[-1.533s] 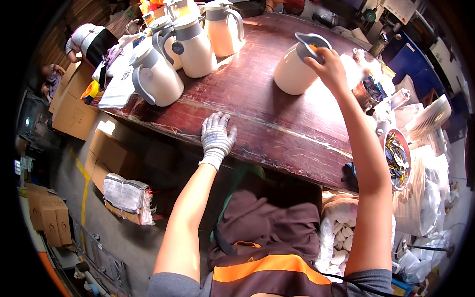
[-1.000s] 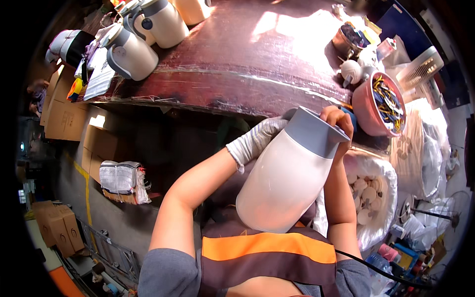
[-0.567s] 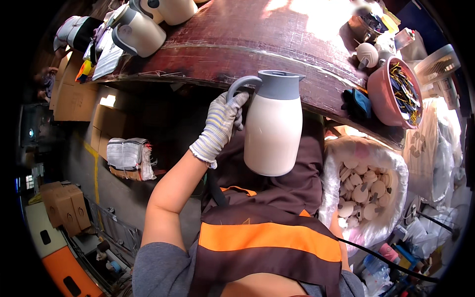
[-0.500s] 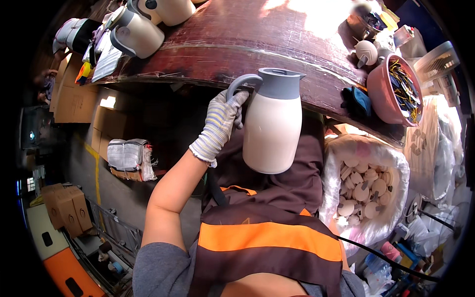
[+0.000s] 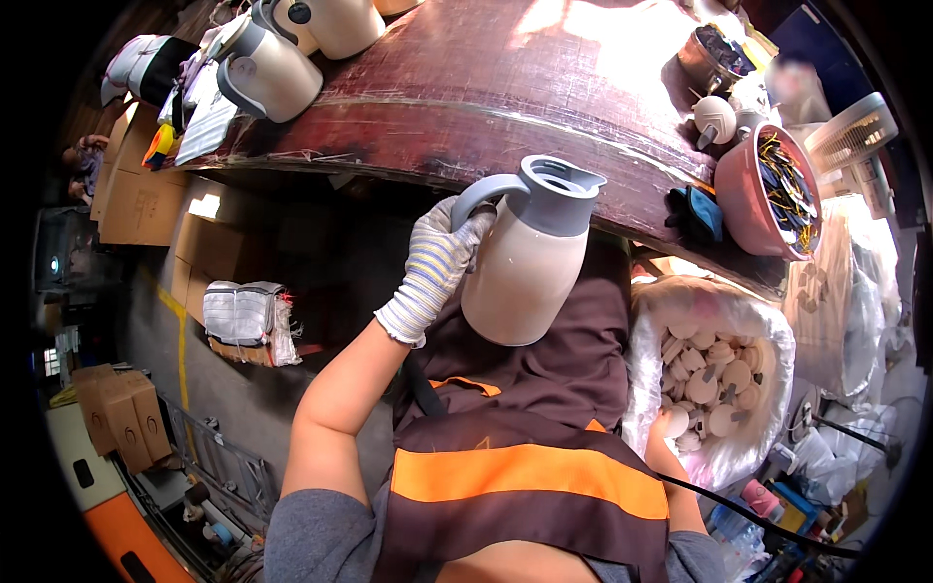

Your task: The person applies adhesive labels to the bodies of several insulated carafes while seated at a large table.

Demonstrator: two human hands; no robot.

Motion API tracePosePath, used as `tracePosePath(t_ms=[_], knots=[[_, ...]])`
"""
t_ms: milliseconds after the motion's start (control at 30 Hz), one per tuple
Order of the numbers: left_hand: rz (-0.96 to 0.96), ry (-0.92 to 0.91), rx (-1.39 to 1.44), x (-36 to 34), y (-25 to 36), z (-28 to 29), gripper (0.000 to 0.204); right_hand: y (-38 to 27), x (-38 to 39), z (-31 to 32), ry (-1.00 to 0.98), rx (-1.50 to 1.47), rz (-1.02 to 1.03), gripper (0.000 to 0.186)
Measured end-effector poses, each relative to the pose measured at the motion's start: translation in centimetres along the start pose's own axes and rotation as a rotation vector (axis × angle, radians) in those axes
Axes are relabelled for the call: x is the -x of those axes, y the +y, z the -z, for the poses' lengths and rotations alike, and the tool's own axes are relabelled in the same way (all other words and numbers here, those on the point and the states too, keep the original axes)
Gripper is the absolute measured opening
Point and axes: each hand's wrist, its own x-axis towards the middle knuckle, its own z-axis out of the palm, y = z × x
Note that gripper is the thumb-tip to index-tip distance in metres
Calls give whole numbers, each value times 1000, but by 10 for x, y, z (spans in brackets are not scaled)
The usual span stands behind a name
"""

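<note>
My left hand [image 5: 442,255], in a striped knit glove, is closed around the grey handle of a cream thermal jug [image 5: 525,277]. The jug hangs over my lap in front of the table edge, tilted with its top leaning right. Its grey collar and spout face up, and a round opening shows in the top. On my right side, my right arm reaches to a plastic-lined bin [image 5: 782,389] full of round cream lids [image 5: 702,384], some with grey tabs. My right hand [image 5: 669,428] is at the bin's near left side; its fingers cannot be made out among the lids.
More cream jugs [image 5: 277,78] stand at the left of the dark red table [image 5: 447,126]. A pink tub [image 5: 743,199] of dark and yellow pieces sits at its right edge beside a blue-black cloth item [image 5: 695,214]. Cartons [image 5: 126,413] and a tied bundle [image 5: 248,316] lie at left.
The jug has tipped so its opening faces me more, and it has sunk slightly. My right forearm has come into view and reached to the bin of lids.
</note>
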Motion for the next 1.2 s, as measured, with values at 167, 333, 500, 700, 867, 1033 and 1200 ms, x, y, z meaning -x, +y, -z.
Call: tracePosePath(t_ms=[167, 333, 500, 700, 867, 1033, 1200], knots=[[3, -32, 14, 5, 7, -1, 16, -4, -5, -5, 12, -22, 24, 34], [3, -28, 3, 7, 5, 1, 15, -17, -12, -12, 34, -37, 29, 31], [-47, -55, 2, 3, -3, -2, 14, -14, -17, -19, 40, -59, 12, 29], [-126, -90, -57, 9, -1, -1, 14, -9, -12, -20, 42, -93, 12, 26], [-115, -134, -132, 9, -4, -5, 20, 27, 11, -12, 29, -136, -9, 23], [-157, -167, -119, 19, -2, 10, 25, 98, 12, 57, -100, -396, -2, 21], [-132, -249, -128, 25, -12, 1, 36, -29, 12, 237, 95, -1026, 289, 22]])
